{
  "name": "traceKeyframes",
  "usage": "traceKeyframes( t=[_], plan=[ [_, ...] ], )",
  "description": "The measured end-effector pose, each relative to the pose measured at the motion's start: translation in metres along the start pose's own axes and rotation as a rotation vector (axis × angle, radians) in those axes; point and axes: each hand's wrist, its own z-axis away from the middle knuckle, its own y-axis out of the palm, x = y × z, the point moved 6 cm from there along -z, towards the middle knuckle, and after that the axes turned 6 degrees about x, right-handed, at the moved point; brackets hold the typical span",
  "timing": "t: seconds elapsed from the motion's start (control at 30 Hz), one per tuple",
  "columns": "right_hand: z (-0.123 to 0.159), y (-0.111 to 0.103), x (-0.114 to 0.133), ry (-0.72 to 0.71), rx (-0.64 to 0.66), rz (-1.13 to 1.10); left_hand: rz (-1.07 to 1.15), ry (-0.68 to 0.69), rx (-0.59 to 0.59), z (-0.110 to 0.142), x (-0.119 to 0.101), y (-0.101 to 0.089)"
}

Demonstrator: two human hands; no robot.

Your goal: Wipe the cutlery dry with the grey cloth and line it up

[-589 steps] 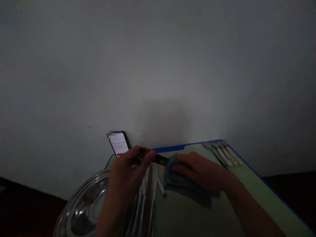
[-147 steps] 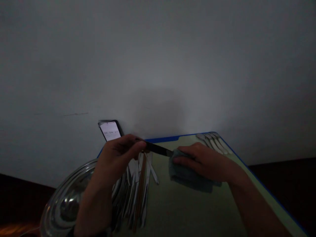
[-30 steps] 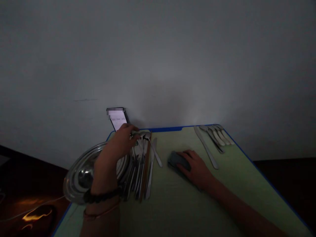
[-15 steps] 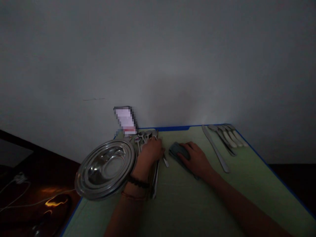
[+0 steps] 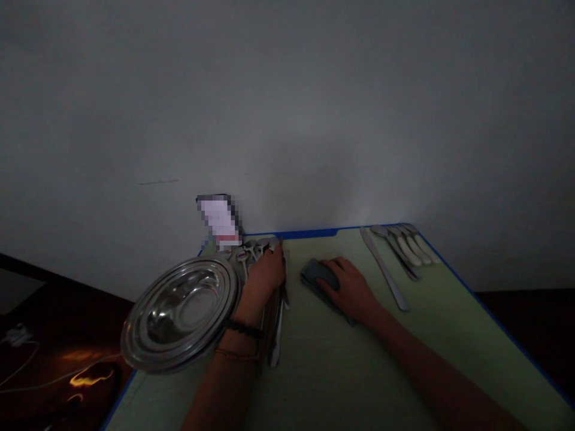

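My right hand [image 5: 348,284] is closed on a folded grey-green cloth [image 5: 320,274] resting on the table. My left hand [image 5: 268,268] reaches into a group of metal cutlery [image 5: 256,245], fingers curled down and largely hidden; what they grip cannot be made out. A thin handle end [image 5: 286,298] sticks out just below those fingers. Under and beside the left wrist lie long utensils [image 5: 276,341], partly covered by the forearm. Left of that wrist stands a stack of shiny metal bowls [image 5: 233,287].
At the right lie a table knife [image 5: 386,269], a spoon [image 5: 380,230] and several pale-handled utensils [image 5: 415,245]. A phone with a blurred screen [image 5: 220,218] leans on the wall [image 5: 287,120] behind the blue-edged green table [image 5: 332,383]. White cables [image 5: 40,383] run across the dark floor at left.
My left hand has shifted slightly, and the handle end below it sits closer under the hand than before. My right hand keeps the cloth. The whole view has turned a little rightward.
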Motion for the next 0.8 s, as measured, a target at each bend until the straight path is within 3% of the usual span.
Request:
traceKeyframes(
  t=[0.43,0.7,0.8],
  plan=[
    [0.0,0.002,-0.004,-0.017,-0.027,-0.026,0.031,-0.031,0.096,-0.003,0.007,0.004],
    [0.005,-0.01,0.001,-0.036,-0.167,-0.005,0.089,-0.016,0.045,0.003,0.008,-0.012],
    [0.006,-0.008,0.007,-0.062,-0.088,0.074,0.128,0.049,-0.014,0.008,0.005,-0.024]
  ],
)
